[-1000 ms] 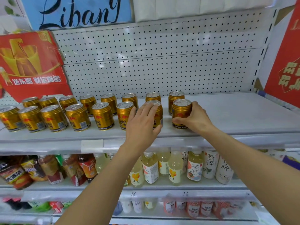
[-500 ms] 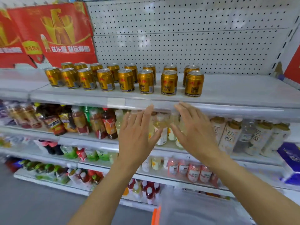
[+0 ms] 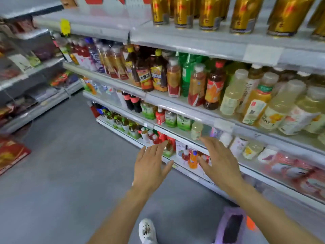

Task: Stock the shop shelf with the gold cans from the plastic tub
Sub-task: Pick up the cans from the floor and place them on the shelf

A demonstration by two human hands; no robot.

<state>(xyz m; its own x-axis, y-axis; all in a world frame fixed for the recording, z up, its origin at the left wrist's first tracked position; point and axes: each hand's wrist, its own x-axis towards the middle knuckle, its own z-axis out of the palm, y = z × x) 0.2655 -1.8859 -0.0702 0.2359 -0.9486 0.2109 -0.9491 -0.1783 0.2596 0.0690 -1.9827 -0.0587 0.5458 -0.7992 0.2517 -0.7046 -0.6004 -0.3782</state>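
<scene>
Dark tea bottles (image 3: 146, 74) with orange labels stand on the shelf well above and left of the empty spread fingers, beside amber bottles with white caps (image 3: 197, 85) and a green bottle (image 3: 187, 74). Pale yellow drinks (image 3: 230, 95) fill the same shelf up and to the right. Directly beyond the fingertips sit small green-labelled bottles (image 3: 170, 118) and, lower, a small orange bottle (image 3: 193, 160) between the two palms. Far left, another rack (image 3: 35, 106) holds blurred packets. Grey floor (image 3: 66, 182) spreads below, with a white shoe (image 3: 146, 229) near the bottom edge.
</scene>
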